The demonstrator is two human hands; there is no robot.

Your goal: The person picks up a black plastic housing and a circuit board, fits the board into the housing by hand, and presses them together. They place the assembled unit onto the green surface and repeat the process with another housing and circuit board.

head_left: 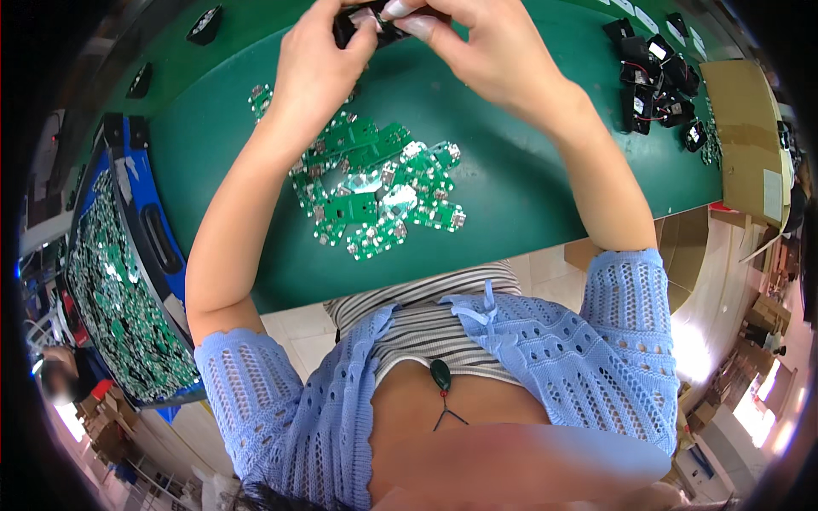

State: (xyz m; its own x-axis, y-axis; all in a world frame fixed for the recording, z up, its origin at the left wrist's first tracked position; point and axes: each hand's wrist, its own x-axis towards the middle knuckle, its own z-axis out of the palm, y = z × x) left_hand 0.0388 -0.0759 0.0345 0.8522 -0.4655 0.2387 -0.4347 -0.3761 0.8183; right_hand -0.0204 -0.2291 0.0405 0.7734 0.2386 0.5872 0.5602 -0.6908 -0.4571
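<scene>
At the far edge of the picture I hold a small black plastic housing (344, 31) above the green work surface. My left hand (317, 61) closes around its left side, thumb on top. The fingers of my right hand (494, 53) are pinched at its right side and over its opening. Whether a smaller part sits between those fingertips, I cannot tell; the fingers and the upper edge of the picture hide it. Nearer to me, beside my left forearm, lies a loose heap of green circuit boards (351, 207) with metal connectors.
Left of the table stands a blue-and-black bin (153, 234) filled with many small green boards. At the far right, black housings with red wires (656, 81) lie piled by a cardboard box (743, 128). Two black housings (204, 25) sit at the far left.
</scene>
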